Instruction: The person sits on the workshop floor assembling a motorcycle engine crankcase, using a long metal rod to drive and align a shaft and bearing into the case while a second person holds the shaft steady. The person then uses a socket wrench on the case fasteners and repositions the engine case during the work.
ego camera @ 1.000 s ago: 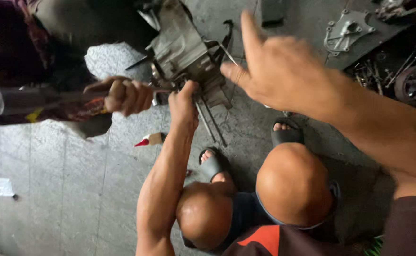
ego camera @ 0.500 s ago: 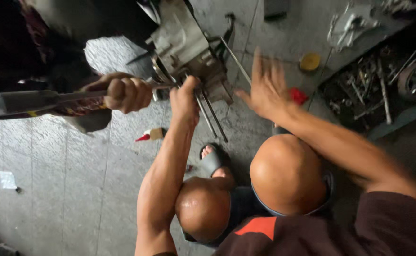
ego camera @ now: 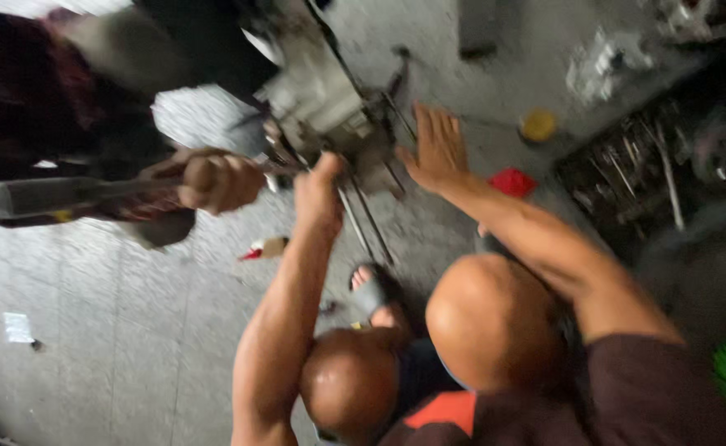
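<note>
1. The grey metal engine casing sits on the concrete floor, long studs sticking out.
2. The left hand is fisted against the casing's lower edge; what it grips is hidden.
3. The right hand lies open, fingers spread, flat beside the casing.
4. A co-worker's hand clasps a dark long-handled tool reaching toward the casing.

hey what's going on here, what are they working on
A person crouches on the concrete floor at a grey metal engine block. Their left hand is closed on a part at its lower edge; their right hand is spread open beside it. A co-worker's hand holds a long tool against the block.
</note>
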